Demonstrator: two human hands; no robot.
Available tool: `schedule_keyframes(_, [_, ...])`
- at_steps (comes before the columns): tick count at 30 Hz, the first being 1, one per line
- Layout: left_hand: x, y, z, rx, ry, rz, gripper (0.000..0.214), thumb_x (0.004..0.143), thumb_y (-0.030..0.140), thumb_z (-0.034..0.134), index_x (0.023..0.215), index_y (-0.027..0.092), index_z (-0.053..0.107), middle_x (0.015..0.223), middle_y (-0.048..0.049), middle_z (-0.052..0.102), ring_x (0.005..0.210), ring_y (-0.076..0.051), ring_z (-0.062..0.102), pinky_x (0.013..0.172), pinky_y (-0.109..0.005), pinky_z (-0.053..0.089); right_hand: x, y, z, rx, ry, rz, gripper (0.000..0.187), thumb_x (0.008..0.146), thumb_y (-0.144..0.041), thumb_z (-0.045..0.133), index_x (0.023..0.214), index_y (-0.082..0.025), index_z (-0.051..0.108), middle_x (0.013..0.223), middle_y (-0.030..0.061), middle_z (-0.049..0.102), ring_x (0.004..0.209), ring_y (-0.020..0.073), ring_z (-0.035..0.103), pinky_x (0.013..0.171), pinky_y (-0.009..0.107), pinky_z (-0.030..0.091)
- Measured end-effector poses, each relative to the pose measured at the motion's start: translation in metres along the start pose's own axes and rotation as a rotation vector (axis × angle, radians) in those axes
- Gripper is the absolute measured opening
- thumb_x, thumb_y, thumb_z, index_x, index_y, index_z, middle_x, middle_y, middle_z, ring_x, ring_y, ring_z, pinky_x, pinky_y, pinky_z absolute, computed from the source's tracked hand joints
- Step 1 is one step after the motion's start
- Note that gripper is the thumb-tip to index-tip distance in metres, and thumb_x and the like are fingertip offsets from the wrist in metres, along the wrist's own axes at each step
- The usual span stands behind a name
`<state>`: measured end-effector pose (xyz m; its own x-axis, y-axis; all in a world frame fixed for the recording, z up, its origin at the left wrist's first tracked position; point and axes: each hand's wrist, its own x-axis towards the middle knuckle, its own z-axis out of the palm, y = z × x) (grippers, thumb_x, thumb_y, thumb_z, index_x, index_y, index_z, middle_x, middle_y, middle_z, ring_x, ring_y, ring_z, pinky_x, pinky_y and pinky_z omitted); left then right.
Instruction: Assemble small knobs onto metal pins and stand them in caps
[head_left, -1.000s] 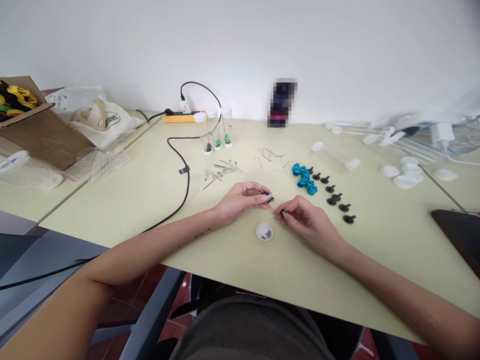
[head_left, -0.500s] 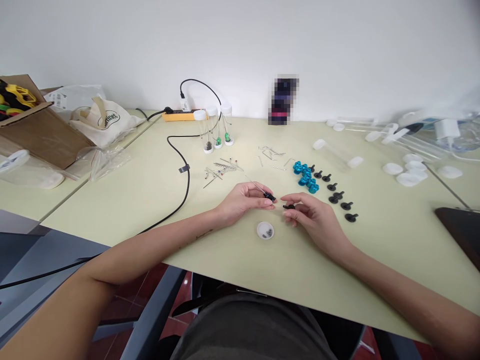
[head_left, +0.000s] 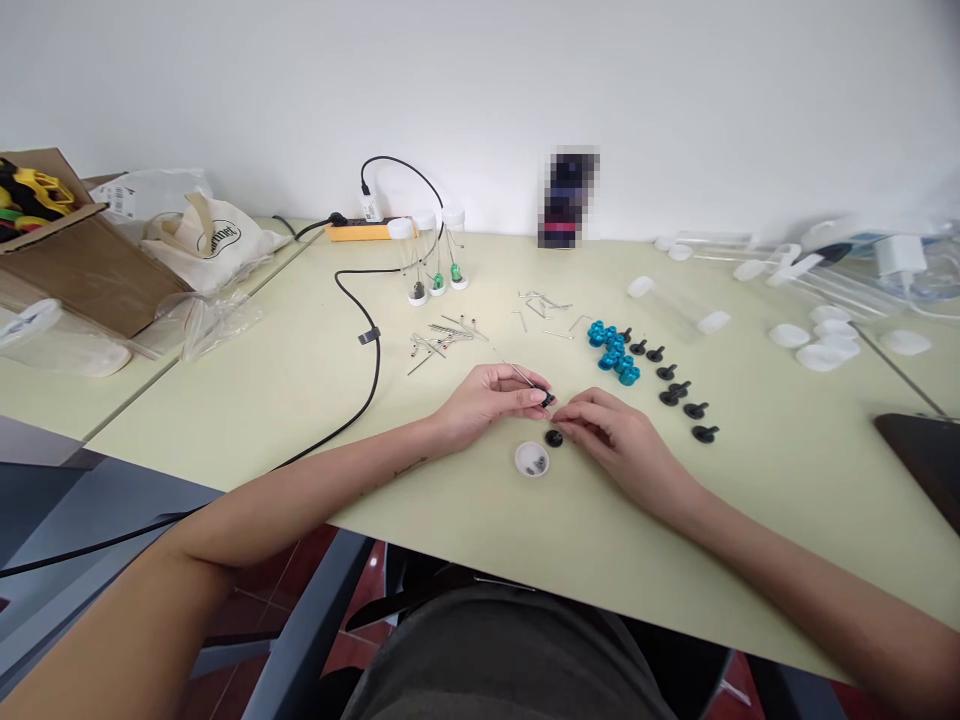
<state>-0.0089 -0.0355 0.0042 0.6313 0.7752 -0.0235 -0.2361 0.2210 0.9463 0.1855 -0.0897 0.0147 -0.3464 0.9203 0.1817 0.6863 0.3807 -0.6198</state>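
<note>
the left hand (head_left: pixel 484 405) holds a small black part (head_left: pixel 547 399) with a thin silver metal rod (head_left: pixel 519 374), above the pale green worktop (head_left: pixel 435 490). the right hand (head_left: pixel 626 437) is beside it, pinched narrow; one cannot tell whether it holds something. a flat round black piece (head_left: pixel 553 439) lies between this hand and a shallow white round dish (head_left: pixel 523 454) with small grey pieces (head_left: pixel 539 464).

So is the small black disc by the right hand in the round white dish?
No, the small black disc is just beside the dish.
</note>
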Motion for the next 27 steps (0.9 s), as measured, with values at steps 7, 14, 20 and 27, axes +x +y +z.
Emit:
schedule_keyframes(7, [0.0001, 0.0003, 0.0008, 0.008, 0.024, 0.014, 0.031, 0.070, 0.029, 0.066, 0.095, 0.011, 0.059, 0.088, -0.0078, 0.063, 0.082, -0.016, 0.061, 0.087, -0.038, 0.043, 0.0000, 0.0003, 0.0011, 0.015, -0.003, -0.061, 0.027, 0.090, -0.024, 0.033, 0.094, -0.025, 0.060, 0.096, 0.0059, 0.057, 0.086, 0.0193, 0.057, 0.075, 0.035, 0.047])
schedule_keyframes(14, [0.0005, -0.0007, -0.0005, 0.038, 0.022, 0.032, 0.027, 0.071, 0.024, 0.066, 0.095, 0.012, 0.059, 0.085, -0.0061, 0.061, 0.082, -0.016, 0.061, 0.086, -0.037, 0.044, 0.0014, -0.0004, 0.0000, 0.098, -0.113, -0.132, 0.023, 0.087, -0.023, 0.040, 0.097, -0.027, 0.061, 0.105, 0.0053, 0.055, 0.092, 0.0189, 0.055, 0.076, 0.033, 0.047])
schedule_keyframes(20, [0.0003, 0.0002, -0.0002, 0.082, 0.021, 0.043, 0.027, 0.072, 0.025, 0.065, 0.094, 0.012, 0.058, 0.089, -0.0083, 0.062, 0.076, -0.013, 0.059, 0.079, -0.032, 0.045, -0.0001, -0.0033, 0.0008, 0.085, -0.101, -0.095, 0.018, 0.086, -0.025, 0.044, 0.086, -0.025, 0.062, 0.097, 0.0044, 0.057, 0.079, 0.0163, 0.057, 0.068, 0.031, 0.047])
schedule_keyframes(27, [0.0015, -0.0005, -0.0007, 0.032, 0.042, 0.028, 0.029, 0.071, 0.026, 0.066, 0.094, 0.011, 0.059, 0.090, -0.0081, 0.061, 0.076, -0.012, 0.058, 0.080, -0.031, 0.044, -0.0012, -0.0017, 0.0028, 0.387, 0.027, 0.107, 0.013, 0.085, -0.032, 0.047, 0.077, -0.021, 0.048, 0.097, 0.0040, 0.061, 0.083, 0.0165, 0.058, 0.068, 0.030, 0.047])
